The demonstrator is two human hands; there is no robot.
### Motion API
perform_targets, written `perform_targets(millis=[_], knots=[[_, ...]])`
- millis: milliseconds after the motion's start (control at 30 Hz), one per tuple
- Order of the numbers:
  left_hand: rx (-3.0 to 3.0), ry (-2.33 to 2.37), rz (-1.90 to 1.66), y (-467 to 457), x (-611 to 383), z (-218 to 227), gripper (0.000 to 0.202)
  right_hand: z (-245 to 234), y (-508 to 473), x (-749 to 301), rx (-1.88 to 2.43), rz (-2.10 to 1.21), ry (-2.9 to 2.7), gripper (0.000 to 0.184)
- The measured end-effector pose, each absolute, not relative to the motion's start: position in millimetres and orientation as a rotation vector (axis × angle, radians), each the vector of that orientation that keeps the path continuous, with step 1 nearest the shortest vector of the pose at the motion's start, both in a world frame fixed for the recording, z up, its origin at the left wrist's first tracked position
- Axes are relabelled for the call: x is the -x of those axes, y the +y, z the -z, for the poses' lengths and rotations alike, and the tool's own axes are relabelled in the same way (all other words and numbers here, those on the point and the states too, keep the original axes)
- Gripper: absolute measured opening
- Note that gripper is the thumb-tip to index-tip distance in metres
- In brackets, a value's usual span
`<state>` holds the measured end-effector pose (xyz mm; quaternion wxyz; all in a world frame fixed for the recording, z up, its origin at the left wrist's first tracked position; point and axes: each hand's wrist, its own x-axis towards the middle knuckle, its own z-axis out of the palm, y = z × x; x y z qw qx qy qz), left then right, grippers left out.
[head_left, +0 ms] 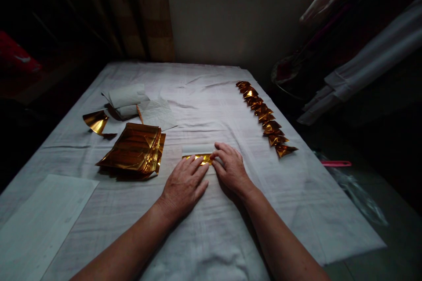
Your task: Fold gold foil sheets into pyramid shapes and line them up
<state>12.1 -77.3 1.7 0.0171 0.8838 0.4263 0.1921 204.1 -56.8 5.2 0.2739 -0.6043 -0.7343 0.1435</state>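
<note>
On the table in front of me lies a sheet of gold foil paper [201, 159], folded into a narrow strip, its pale backing showing along the far side. My left hand [186, 180] rests flat on the strip's left part with the fingers stretched out and covers some of it. At the right end, the bent fingers and thumb of my right hand [231, 167] close on the paper's edge. A stack of gold foil sheets [132, 147] is left of my left hand. Folded gold foil pieces [263, 116] run in an overlapping row at the right.
A white cloth [211, 105] covers the table. Behind the stack are a curled gold foil scrap [96, 121], rolled pale paper [127, 95] and an orange-brown stick [140, 114]. A pale sheet [49, 219] lies front left. Beyond the right edge are a pink handle [336, 163] and clear plastic [361, 195].
</note>
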Motion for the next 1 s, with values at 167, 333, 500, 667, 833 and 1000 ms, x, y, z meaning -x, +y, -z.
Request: perform_targets(millis=[167,333,500,667,833,1000], knots=[[-2.756,1.313,-0.563,-75.8,-11.9,-4.8,0.041,-3.3,-57.3,-203.1,1.624,-0.361,-1.981,0.013],[-2.782,1.318,-0.542,-77.8,5.2,-1.8,0.042,-3.2,-57.3,-203.0,1.62,-0.344,-1.981,0.013],[-2.806,1.337,-0.476,-80.1,26.5,-4.8,0.043,-4.1,-56.6,-202.6,1.629,-0.366,-1.983,0.013],[-2.876,1.367,-0.448,-82.0,39.7,-8.1,0.044,-3.9,-56.7,-202.0,1.633,-0.365,-1.982,0.013],[-2.884,1.384,-0.441,-82.8,44.7,-6.3,0.044,-2.2,-56.9,-201.9,1.625,-0.351,-1.983,0.014],[-2.895,1.357,-0.445,-81.3,45.8,-6.2,0.044,2.7,-55.1,-204.3,1.606,-0.347,-1.971,0.017]])
